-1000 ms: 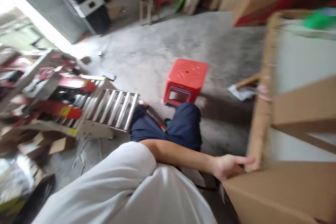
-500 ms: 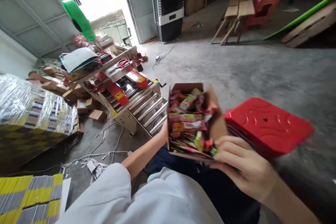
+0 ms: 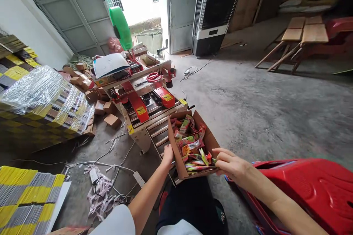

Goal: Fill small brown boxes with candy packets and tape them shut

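An open cardboard box [image 3: 178, 158] full of small, brightly wrapped snack packets [image 3: 191, 147] is in front of me, over the near end of a roller conveyor [image 3: 158, 132]. My left hand [image 3: 168, 155] is closed on the box's left side, its fingertips partly hidden by the wall. On the near right corner, my right hand [image 3: 230, 163] pinches the box edge with bent fingers. The box flaps stand up at the sides. Whether its bottom rests on the rollers cannot be seen.
A carton-sealing machine [image 3: 146, 95] with red side guards stands beyond the box. At right is a red plastic stool [image 3: 311, 187]. Cables and a power strip [image 3: 139, 179] lie on the floor at left, near a wrapped carton stack [image 3: 46, 95]. An air cooler [image 3: 217, 14] stands behind.
The view has swung right and forward. Held in both hands, the box has moved away from my body to the conveyor's end, and the red stool now sits lower at right.
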